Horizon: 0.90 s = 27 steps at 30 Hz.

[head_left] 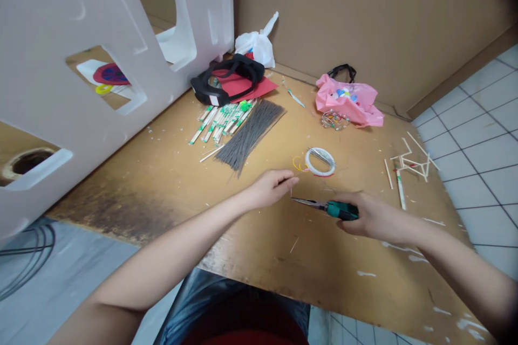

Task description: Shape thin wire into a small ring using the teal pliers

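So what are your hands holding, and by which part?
Right hand: green-handled steel needle-nose pliers, by the handle. Left hand: seemingly a thin wire, pinched near its top.

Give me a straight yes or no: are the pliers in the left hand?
No, the right hand grips the green-handled pliers, while the left hand pinches only a thin wire.

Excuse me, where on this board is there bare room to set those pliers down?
Bare board shows below the right hand along the near edge, and between the white wire coil and the pink bag. It is crowded around the wrapped chopsticks and grey wire bundle.
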Available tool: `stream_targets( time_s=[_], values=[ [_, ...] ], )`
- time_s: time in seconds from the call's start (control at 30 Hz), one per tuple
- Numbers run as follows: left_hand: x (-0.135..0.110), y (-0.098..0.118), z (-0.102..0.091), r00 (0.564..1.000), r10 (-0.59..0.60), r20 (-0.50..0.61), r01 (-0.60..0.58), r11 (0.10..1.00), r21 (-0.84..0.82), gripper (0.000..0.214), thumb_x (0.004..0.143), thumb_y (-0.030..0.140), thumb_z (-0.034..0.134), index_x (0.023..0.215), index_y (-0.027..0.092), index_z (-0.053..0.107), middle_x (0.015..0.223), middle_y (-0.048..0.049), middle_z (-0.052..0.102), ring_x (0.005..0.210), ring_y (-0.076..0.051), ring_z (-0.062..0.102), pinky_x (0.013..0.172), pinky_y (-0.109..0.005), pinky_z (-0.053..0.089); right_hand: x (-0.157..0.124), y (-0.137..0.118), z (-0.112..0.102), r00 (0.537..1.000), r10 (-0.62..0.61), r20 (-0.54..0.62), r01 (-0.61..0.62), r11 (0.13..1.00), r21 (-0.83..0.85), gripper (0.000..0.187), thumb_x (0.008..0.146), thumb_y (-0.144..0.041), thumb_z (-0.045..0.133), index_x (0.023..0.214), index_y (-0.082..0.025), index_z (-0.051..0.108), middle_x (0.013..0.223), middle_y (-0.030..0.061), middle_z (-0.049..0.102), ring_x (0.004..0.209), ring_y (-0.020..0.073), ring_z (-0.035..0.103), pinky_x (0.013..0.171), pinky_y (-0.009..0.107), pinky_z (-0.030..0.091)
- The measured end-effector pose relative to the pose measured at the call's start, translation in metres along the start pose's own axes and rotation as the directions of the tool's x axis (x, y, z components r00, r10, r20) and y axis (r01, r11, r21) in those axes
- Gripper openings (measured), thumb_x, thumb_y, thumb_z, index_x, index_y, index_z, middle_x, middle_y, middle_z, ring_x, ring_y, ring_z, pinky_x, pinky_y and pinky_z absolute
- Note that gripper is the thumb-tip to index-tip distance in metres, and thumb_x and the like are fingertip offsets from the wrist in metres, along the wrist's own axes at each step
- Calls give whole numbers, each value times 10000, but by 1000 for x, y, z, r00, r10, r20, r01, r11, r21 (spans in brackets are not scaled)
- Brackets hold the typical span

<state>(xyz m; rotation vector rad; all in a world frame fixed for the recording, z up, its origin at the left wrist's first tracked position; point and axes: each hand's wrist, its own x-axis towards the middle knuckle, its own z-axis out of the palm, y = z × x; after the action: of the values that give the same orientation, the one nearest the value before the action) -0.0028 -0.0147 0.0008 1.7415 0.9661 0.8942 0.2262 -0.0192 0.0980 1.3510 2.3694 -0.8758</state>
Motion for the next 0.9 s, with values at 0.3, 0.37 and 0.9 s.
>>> stream_targets(
  time_s=[0.3,0.37,0.9],
  values=[
    [4,-2,-2,991,-132,-24,126,978,-167,378,846,448,409,589,174,363,527,64,297,493,-70,280,488,-211,223,-13,39,9,868,21,-496,15,997,70,433,728,-345,584,1128,-189,530,1019,79,659,881,222,620,770,333,476],
    [4,1,-3,984,-179,1,172,941,-291,387,831,474,435,595,174,372,507,71,305,464,-61,263,469,-208,208,-16,53,22,830,53,-555,-38,999,38,435,726,-375,596,1114,-187,534,1043,90,659,902,236,624,789,351,478],
    [7,1,-10,934,-330,138,322,605,-728,360,739,356,617,550,158,384,422,89,296,351,-13,214,360,-169,113,4,84,90,721,-164,-673,-76,947,-311,366,775,-313,552,1108,-161,549,1017,116,620,1001,252,562,808,389,498]
  ],
)
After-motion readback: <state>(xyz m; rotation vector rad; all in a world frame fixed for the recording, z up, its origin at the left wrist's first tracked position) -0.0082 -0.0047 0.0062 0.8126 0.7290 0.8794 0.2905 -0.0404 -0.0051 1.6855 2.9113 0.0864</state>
